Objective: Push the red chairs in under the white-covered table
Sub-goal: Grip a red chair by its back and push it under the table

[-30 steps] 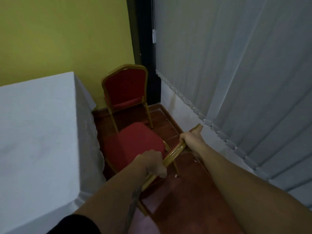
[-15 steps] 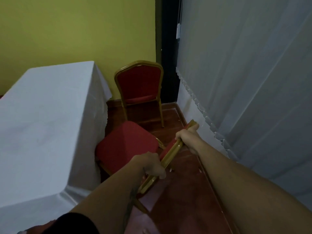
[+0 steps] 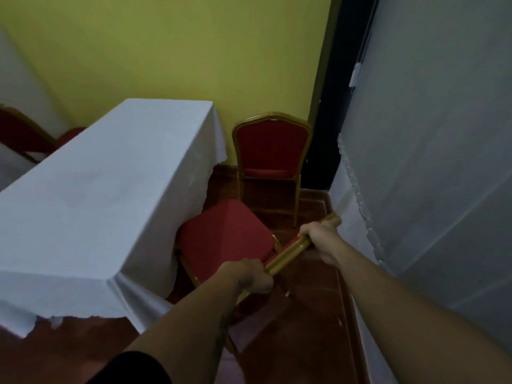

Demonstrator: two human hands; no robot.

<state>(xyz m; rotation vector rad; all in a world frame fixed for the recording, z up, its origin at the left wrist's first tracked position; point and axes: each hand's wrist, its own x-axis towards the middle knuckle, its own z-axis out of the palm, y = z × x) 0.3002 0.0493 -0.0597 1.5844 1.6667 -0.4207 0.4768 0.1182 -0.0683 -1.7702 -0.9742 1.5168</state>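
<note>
A red chair [image 3: 225, 239] with a gold frame stands below me, its seat's left corner touching the hanging cloth of the white-covered table [image 3: 91, 206]. My left hand [image 3: 250, 277] grips the near end of its gold top rail [image 3: 288, 254]. My right hand [image 3: 321, 239] grips the far end of the same rail. A second red chair [image 3: 271, 151] stands upright against the yellow wall, beyond the table's far end and apart from it. Part of a third red chair [image 3: 25, 134] shows at the far left behind the table.
Grey-white vertical blinds [image 3: 432, 162] and a low white wall run along the right, leaving a narrow strip of red-brown floor [image 3: 310, 322]. A yellow wall [image 3: 180, 51] closes the far side, with a dark doorframe [image 3: 329, 120] in the corner.
The view has swung left and back, so more of the table and a third chair show. The held chair's seat has moved closer to the tablecloth. Both hands keep their grip.
</note>
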